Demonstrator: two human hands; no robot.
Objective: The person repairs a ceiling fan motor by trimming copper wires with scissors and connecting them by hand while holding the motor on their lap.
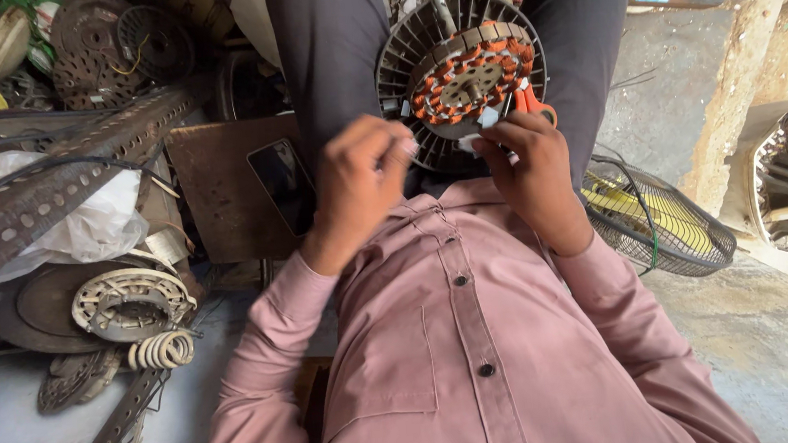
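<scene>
A round fan motor (462, 73) rests between dark-trousered knees, its copper windings ringed in orange inside a dark finned housing. My left hand (362, 181) is at the motor's lower left edge, with fingertips pinched on a small white piece (409, 144) at the windings' rim. My right hand (527, 172) is at the lower right edge of the motor and grips an orange-handled tool (532, 101), whose handle sticks out above the fingers. The tool's tip is hidden behind the fingers. Both pink sleeves run down to the bottom of the view.
A dark phone (283, 186) lies on a brown board (217, 208) to the left. Slotted steel angle (49, 185), a white bag, a bare stator ring (131, 303) and a wire coil (163, 350) crowd the left. A fan guard with yellow blades (665, 221) lies right.
</scene>
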